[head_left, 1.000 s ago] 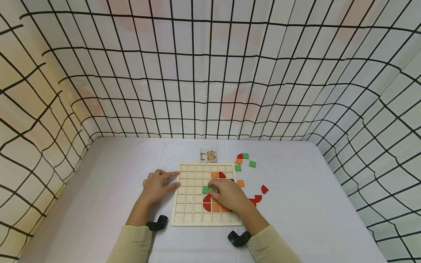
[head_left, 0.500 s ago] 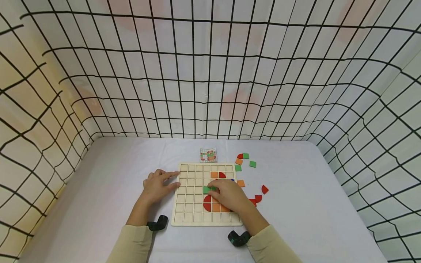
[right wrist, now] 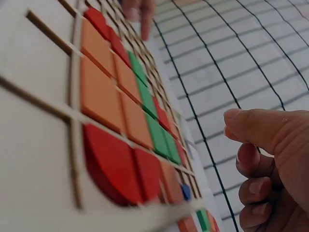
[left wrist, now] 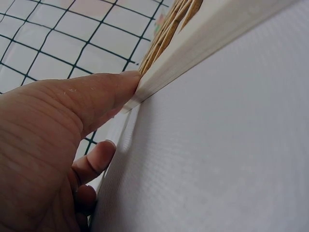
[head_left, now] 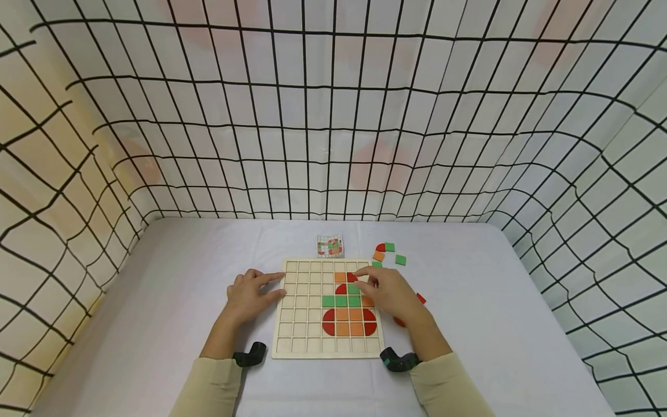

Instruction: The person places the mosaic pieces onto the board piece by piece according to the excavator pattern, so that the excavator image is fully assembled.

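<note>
lying flat on the white counter (head_left: 130, 301), the pale grid board (head_left: 302, 346) carries green squares (head_left: 341, 301), orange squares (head_left: 342, 329) and red quarter-rounds (head_left: 329, 328) toward its right. the left hand (head_left: 247, 296), fingers extended, touches its left edge; the right hand (head_left: 391, 291), fingers loosely bent with nothing visible between, hides part of its right side. loose tiles (head_left: 400, 260) and a patterned card (head_left: 330, 246) lie beyond.
</note>
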Demonstrator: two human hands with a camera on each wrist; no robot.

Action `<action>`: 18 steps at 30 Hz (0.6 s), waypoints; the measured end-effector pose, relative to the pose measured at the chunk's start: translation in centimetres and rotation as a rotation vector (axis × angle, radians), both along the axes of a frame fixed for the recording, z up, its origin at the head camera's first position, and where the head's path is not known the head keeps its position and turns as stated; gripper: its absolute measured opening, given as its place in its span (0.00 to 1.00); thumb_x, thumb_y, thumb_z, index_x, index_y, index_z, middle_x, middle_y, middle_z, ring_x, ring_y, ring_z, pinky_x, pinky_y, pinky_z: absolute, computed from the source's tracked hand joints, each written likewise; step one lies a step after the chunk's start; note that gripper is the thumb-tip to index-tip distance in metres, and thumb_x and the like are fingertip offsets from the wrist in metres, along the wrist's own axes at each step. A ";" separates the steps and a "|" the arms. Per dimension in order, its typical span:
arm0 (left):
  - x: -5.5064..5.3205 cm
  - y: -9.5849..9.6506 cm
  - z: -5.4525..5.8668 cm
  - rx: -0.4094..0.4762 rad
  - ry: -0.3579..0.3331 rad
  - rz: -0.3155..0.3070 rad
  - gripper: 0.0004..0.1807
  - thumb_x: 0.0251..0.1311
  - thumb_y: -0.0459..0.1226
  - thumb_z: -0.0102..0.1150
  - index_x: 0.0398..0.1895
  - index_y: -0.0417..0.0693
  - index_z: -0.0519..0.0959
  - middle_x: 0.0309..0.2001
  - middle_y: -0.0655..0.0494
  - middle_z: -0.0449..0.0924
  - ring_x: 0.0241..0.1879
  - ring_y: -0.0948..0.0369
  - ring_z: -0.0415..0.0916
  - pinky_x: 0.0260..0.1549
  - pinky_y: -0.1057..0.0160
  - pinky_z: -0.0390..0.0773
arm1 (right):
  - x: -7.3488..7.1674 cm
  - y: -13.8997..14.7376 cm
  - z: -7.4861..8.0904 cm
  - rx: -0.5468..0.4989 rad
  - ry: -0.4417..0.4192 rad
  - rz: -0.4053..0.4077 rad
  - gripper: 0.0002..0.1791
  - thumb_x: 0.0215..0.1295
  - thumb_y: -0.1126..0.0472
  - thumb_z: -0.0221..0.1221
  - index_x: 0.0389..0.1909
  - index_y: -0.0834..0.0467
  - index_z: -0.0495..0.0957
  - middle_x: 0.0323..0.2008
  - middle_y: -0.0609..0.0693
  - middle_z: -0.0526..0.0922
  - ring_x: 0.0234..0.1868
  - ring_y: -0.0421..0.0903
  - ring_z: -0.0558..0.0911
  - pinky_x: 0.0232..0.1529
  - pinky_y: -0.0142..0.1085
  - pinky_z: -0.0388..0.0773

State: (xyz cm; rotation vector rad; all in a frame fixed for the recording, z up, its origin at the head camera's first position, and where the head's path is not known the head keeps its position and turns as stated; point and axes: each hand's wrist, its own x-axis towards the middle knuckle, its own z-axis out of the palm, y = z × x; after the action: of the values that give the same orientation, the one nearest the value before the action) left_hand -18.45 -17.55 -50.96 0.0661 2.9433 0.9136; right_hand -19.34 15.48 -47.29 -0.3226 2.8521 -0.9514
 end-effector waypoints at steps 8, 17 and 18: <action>0.1 0.0 -0.1 0.005 0.011 0.002 0.27 0.61 0.55 0.67 0.63 0.64 0.82 0.50 0.48 0.75 0.44 0.53 0.66 0.41 0.50 0.59 | -0.8 3.8 0.9 0.007 -0.035 -0.114 0.18 0.71 0.51 0.63 0.58 0.50 0.83 0.30 0.49 0.74 0.34 0.46 0.72 0.32 0.37 0.69; 0.0 0.0 -0.2 0.007 0.014 -0.002 0.26 0.61 0.55 0.67 0.63 0.64 0.82 0.50 0.49 0.76 0.44 0.53 0.66 0.41 0.50 0.59 | -1.7 6.1 -0.5 -0.033 -0.054 -0.207 0.19 0.72 0.51 0.62 0.61 0.51 0.80 0.34 0.52 0.75 0.34 0.48 0.73 0.29 0.37 0.71; 0.0 0.0 -0.2 0.008 0.016 -0.003 0.26 0.61 0.55 0.67 0.63 0.64 0.82 0.50 0.49 0.76 0.44 0.53 0.66 0.41 0.51 0.58 | -1.8 6.2 -0.8 -0.027 -0.057 -0.208 0.19 0.72 0.51 0.61 0.61 0.51 0.80 0.35 0.52 0.75 0.35 0.48 0.73 0.30 0.37 0.71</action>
State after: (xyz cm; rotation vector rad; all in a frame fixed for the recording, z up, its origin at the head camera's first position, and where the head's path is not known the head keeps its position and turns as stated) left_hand -18.43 -17.59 -51.15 0.0787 2.9533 0.9284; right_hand -21.14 21.64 -48.13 -0.0001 2.8639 -1.0168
